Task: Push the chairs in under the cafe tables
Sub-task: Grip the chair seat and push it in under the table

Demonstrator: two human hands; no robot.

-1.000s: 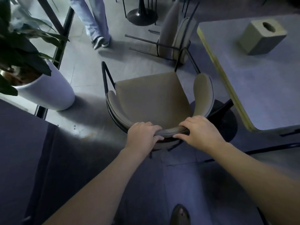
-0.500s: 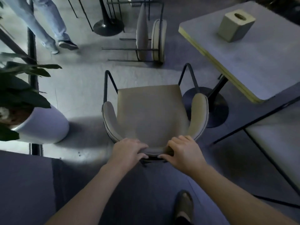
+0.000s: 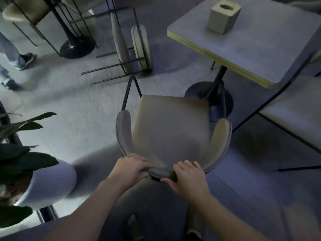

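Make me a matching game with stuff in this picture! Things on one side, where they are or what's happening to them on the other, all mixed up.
Things:
1. tissue box
2. beige chair
3. tipped chair
4. white plant pot

Places or states:
A. lying on its side on the floor
B. gripped at the backrest by the left hand and right hand
C. on the cafe table
D. on the floor at the left, with leaves

Pairs: 1-C, 2-B, 3-A, 4-D
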